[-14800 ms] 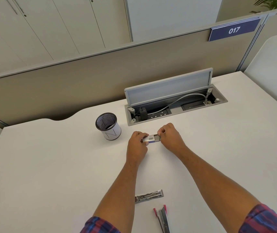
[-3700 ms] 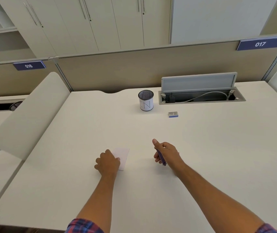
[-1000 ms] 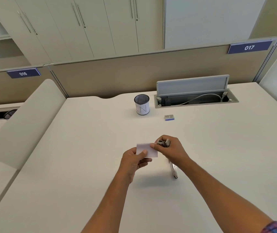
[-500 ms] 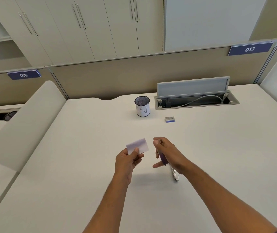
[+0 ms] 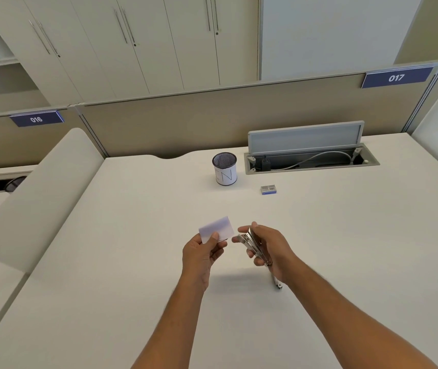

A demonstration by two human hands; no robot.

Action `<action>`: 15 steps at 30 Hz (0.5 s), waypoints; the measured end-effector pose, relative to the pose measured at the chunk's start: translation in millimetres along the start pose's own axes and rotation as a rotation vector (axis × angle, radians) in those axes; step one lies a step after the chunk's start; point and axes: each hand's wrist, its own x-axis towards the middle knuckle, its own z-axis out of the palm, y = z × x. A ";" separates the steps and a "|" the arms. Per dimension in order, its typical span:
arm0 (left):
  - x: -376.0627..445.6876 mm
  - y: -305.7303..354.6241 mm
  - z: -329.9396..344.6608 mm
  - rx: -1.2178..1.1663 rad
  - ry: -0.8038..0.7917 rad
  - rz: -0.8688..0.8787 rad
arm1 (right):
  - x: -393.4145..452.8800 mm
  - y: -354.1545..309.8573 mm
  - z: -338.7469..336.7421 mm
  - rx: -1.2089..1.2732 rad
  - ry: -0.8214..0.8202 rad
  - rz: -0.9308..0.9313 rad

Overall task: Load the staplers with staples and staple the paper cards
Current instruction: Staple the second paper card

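Note:
My left hand pinches a small white paper card by its lower left corner, holding it above the desk. My right hand grips a metal stapler, whose nose points toward the card's right edge, a short gap apart. A second metal stapler lies on the desk under my right wrist, mostly hidden. A small staple box lies farther back on the desk.
A mesh pen cup stands at the back centre. Right of it, the desk's cable tray is open with its lid up. A curved white divider borders the desk's left side, a partition wall the back.
My right hand has turned the stapler so its metal nose faces the card. The card has shifted slightly left and apart from the stapler since a second ago.

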 end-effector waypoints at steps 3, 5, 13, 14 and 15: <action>-0.4 2.1 -0.5 -0.008 0.003 0.005 | -1.3 -0.1 0.1 0.025 -0.040 -0.019; -0.7 4.6 0.6 -0.025 0.002 0.001 | -1.4 2.4 1.9 0.073 -0.065 -0.031; -3.2 16.6 7.6 -0.062 0.023 -0.063 | -0.5 12.4 6.7 0.200 -0.112 -0.097; -3.9 17.7 8.7 -0.056 0.019 -0.070 | 0.6 14.3 7.3 0.176 -0.104 -0.120; -4.7 18.3 9.8 -0.045 0.015 -0.077 | 1.9 16.0 8.7 0.149 -0.091 -0.144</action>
